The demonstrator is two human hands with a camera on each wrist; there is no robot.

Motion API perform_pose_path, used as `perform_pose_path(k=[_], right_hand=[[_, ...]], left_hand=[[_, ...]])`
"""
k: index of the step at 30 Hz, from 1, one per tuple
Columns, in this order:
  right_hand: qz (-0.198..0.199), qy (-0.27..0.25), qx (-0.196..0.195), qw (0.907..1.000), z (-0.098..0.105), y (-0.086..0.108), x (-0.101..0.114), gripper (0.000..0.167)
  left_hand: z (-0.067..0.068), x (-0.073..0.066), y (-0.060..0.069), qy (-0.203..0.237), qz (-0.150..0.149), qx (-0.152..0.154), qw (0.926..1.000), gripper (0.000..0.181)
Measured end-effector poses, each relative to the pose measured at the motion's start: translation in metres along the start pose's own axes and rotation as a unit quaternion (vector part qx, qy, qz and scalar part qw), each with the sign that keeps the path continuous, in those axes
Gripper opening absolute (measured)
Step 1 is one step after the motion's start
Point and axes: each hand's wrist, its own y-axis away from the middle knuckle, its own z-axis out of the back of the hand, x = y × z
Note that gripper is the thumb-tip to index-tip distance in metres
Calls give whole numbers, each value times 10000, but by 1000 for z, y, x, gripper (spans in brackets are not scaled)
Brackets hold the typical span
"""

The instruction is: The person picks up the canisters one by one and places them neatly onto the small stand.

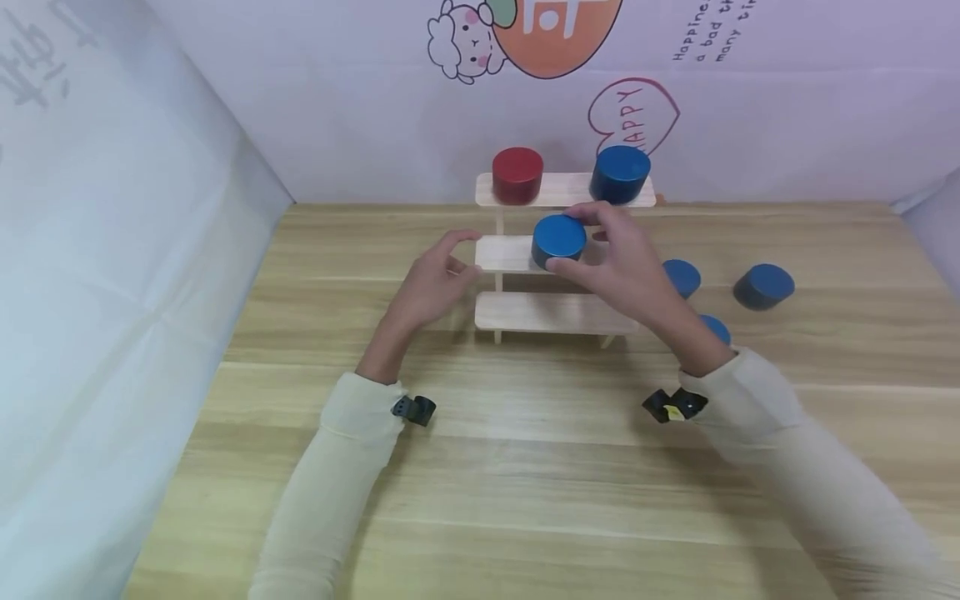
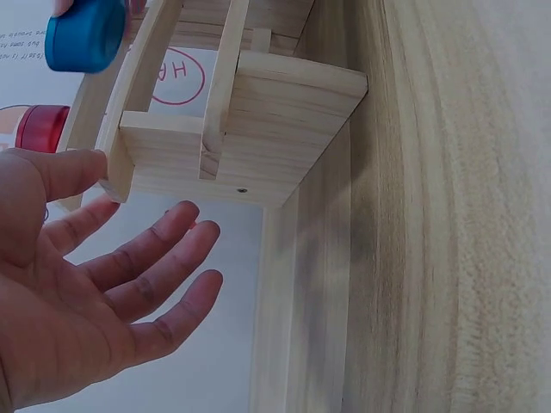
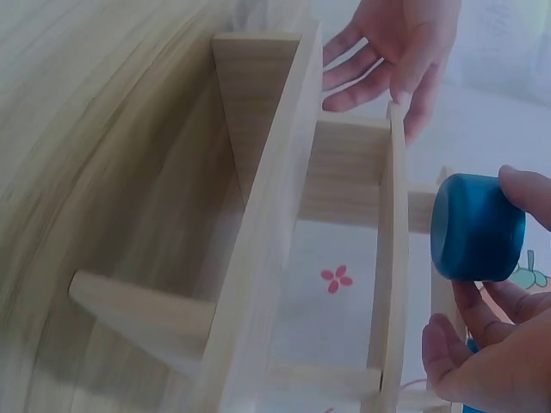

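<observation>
A three-tier wooden rack [image 1: 555,312] stands against the back wall. My left hand [image 1: 433,287] pinches the left end of its middle shelf between thumb and index finger, the other fingers spread below, as the left wrist view shows [image 2: 103,275]. Between the thumb and fingers of my right hand [image 1: 626,267] is a blue cylinder [image 1: 558,237]. The right wrist view shows this cylinder [image 3: 478,228] a little above the middle shelf [image 3: 392,258]. On the top shelf are a red cylinder [image 1: 517,177] at left and another blue one [image 1: 620,175] at right.
Right of the rack, several blue cylinders lie on the wooden table [image 1: 480,500]: one farther right [image 1: 763,287], others [image 1: 681,277] partly behind my right forearm. A printed white cloth [image 1: 360,108] hangs behind, and another [image 1: 112,275] at the left.
</observation>
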Motion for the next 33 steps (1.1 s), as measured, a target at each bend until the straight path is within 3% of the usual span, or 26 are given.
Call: perform_pose_path(k=[10, 18, 25, 33], right_hand=[[-48, -187, 74, 9998, -22, -14, 5, 67], [-173, -90, 60, 9998, -36, -17, 9, 69], [-257, 99, -84, 9996, -37, -17, 8, 69], [-274, -37, -83, 9996, -43, -20, 8, 69]], left_hand=[[1, 0, 0, -16, 196, 39, 9998, 50], [0, -1, -1, -47, 158, 47, 9999, 50], [-2, -6, -3, -131, 149, 86, 9998, 51], [-1, -3, 0, -72, 234, 63, 9997, 51]])
